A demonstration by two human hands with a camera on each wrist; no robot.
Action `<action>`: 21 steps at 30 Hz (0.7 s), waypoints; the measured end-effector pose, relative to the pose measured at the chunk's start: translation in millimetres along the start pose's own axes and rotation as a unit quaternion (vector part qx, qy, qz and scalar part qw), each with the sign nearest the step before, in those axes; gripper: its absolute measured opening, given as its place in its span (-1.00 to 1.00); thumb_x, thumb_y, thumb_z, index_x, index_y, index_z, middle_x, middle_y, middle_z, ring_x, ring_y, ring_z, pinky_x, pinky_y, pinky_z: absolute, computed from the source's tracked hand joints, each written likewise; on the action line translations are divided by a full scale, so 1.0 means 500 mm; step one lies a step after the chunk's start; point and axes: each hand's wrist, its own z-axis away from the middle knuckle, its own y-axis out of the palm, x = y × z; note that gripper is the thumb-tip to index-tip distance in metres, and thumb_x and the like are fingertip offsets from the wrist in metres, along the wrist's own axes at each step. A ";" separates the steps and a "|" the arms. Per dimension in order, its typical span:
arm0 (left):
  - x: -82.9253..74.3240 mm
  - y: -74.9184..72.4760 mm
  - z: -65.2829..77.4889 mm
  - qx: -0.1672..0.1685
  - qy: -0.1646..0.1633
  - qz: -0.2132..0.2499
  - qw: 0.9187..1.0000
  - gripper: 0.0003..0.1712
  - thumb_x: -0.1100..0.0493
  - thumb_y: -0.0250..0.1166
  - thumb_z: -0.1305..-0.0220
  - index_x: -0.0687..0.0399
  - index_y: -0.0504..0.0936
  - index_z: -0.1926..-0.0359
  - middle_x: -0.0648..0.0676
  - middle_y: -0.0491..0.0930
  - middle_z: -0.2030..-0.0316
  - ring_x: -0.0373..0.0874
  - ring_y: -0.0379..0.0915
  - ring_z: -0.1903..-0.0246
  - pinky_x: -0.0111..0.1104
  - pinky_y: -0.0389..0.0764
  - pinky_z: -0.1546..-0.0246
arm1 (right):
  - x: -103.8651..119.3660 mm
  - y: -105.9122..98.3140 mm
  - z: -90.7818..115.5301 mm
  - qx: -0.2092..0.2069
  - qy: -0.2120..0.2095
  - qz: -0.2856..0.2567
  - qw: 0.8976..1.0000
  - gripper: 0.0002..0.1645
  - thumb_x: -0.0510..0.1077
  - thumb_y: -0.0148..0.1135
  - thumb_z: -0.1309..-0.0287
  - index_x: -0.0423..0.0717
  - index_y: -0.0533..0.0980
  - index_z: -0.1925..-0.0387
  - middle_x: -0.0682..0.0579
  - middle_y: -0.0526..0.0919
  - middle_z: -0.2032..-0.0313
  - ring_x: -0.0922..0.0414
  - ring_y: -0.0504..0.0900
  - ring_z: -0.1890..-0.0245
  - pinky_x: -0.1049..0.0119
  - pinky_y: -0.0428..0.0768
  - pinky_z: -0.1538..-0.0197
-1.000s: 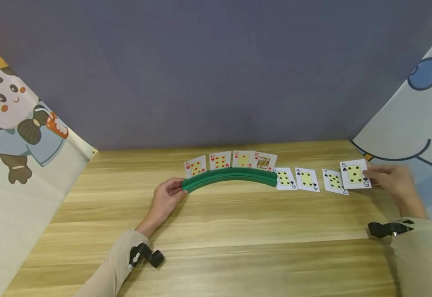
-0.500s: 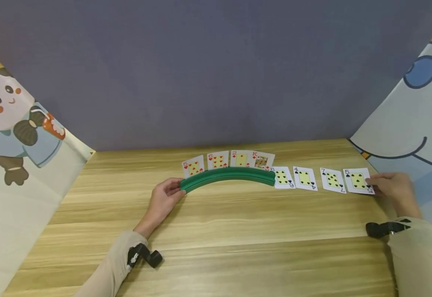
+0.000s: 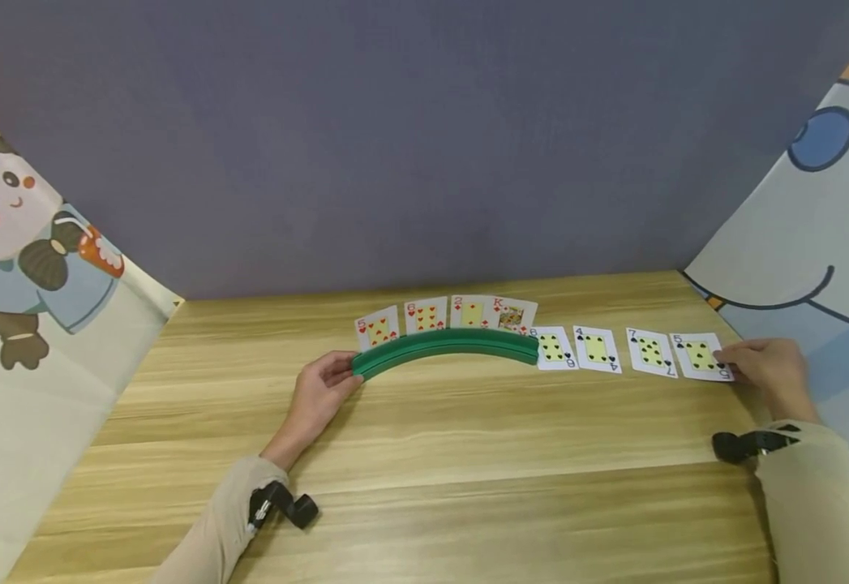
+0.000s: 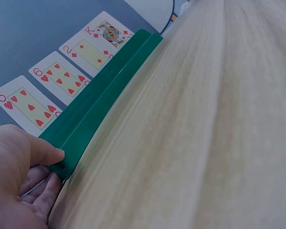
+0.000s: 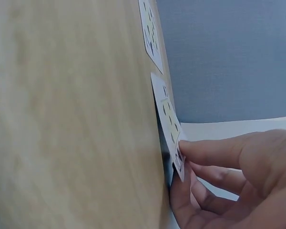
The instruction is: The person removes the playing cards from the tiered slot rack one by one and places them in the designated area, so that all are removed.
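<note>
My left hand (image 3: 319,395) grips the left end of a curved green card holder (image 3: 446,342), thumb on its front face in the left wrist view. Standing in the holder are the five of hearts (image 4: 27,103), six of hearts (image 4: 60,78), two of diamonds (image 3: 471,312) and king of diamonds (image 3: 514,315). At the far right, my right hand (image 3: 770,373) pinches the right edge of the five of spades (image 3: 700,357) between thumb and fingers. In the right wrist view that card (image 5: 168,119) tilts, its held end lifted off the table.
Between holder and right hand, the six of spades (image 3: 554,349), four of spades (image 3: 598,349) and seven of spades (image 3: 650,354) lie face up on the wooden table (image 3: 424,454). A grey-blue panel (image 3: 424,146) rises behind; printed cloths (image 3: 782,235) flank both sides.
My right hand has lowered the five of spades from over the seven of spades to a spot beside it on the right. The left hand has kept its grip on the card holder.
</note>
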 end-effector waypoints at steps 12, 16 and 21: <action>0.001 0.000 0.000 0.002 0.003 0.002 1.000 -0.60 0.49 0.31 -0.22 0.51 0.53 -0.09 0.45 0.56 -0.04 0.27 0.55 -0.06 -0.45 0.65 -0.04 | 0.018 0.001 0.031 -0.024 -0.007 0.021 0.999 -0.36 -0.09 0.21 -0.31 -0.52 0.38 -0.22 -0.15 0.69 0.39 -0.06 0.48 0.15 0.32 0.40 0.36; 0.001 0.000 -0.001 0.001 0.004 0.002 1.000 -0.60 0.49 0.31 -0.23 0.51 0.53 -0.09 0.45 0.56 -0.04 0.28 0.54 -0.06 -0.45 0.65 -0.03 | 0.021 -0.001 0.033 -0.022 -0.005 0.014 1.000 -0.37 -0.08 0.19 -0.32 -0.49 0.39 -0.22 0.01 0.65 0.49 -0.03 0.48 0.17 0.32 0.40 0.36; 0.001 0.000 0.000 0.003 0.011 0.003 1.000 -0.60 0.48 0.31 -0.23 0.51 0.53 -0.10 0.45 0.56 -0.04 0.28 0.55 -0.05 -0.46 0.65 -0.03 | 0.013 -0.007 0.032 -0.008 -0.022 -0.013 1.000 -0.41 -0.12 0.17 -0.34 -0.53 0.39 -0.20 0.19 0.63 0.57 0.25 0.57 0.46 0.42 0.56 0.47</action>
